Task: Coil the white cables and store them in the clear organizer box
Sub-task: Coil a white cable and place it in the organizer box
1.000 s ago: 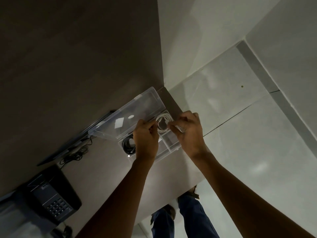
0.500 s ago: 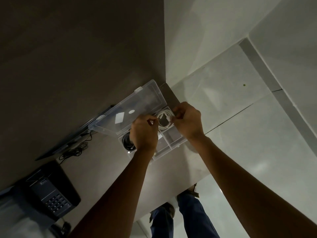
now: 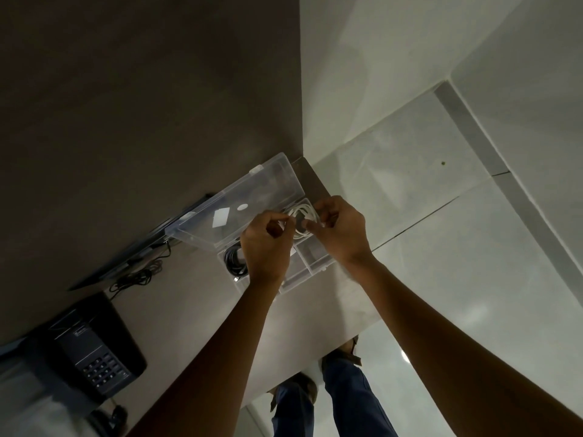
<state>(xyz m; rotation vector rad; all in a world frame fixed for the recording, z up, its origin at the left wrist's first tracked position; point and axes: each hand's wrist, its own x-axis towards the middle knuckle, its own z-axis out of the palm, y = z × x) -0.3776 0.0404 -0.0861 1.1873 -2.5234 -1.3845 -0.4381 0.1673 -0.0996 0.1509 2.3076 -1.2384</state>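
A clear organizer box (image 3: 310, 264) lies open on the desk, its lid (image 3: 246, 209) tilted back against the wall. A coiled white cable (image 3: 302, 220) sits over the box's far right compartment. My left hand (image 3: 265, 244) pinches the coil's left side. My right hand (image 3: 339, 228) pinches its right side. Whether the coil rests on the compartment floor is hidden by my fingers. A coiled black cable (image 3: 233, 261) lies in the left compartment, partly behind my left hand.
A black desk phone (image 3: 91, 351) stands at the near left. A dark flat device (image 3: 132, 253) with tangled black wires (image 3: 138, 275) leans by the wall. The desk edge (image 3: 315, 357) runs close below my arms, with my legs and tiled floor beyond.
Both hands have shifted slightly toward the far end of the box, carrying the white coil over the far right compartment. The fingers have loosened a little around it.
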